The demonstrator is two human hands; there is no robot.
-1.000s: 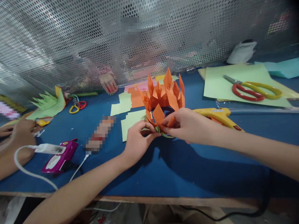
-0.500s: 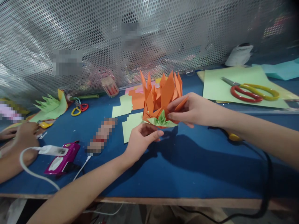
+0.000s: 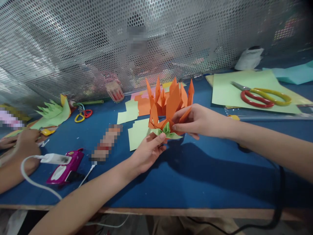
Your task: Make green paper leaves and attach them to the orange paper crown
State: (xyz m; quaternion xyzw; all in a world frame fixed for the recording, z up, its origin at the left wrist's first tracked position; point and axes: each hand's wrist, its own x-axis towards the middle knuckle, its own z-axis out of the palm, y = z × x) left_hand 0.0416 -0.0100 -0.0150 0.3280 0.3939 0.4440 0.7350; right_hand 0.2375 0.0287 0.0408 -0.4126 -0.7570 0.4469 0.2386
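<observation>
An orange folded-paper flower [image 3: 173, 102] with tall pointed petals is held up over the blue table. Green paper leaves [image 3: 167, 131] sit at its base on the near side. My left hand [image 3: 150, 150] grips the base from the lower left, thumb on top of a green leaf and fingers underneath. My right hand [image 3: 192, 120] pinches an orange petal at the flower's right side between thumb and fingers. The far side of the base is hidden.
Light green paper pieces [image 3: 139, 132] lie behind my left hand. Red-and-yellow scissors [image 3: 265, 97] rest on green sheets [image 3: 222, 89] at right. A purple device [image 3: 65, 168] with a white cable lies at left, near another person's hand [image 3: 26, 143]. Perforated metal [image 3: 97, 42] stands behind.
My left thumb has moved from beside the flower onto a green leaf, closing on the base. The flower has shifted and turned slightly; my right hand still holds the petal.
</observation>
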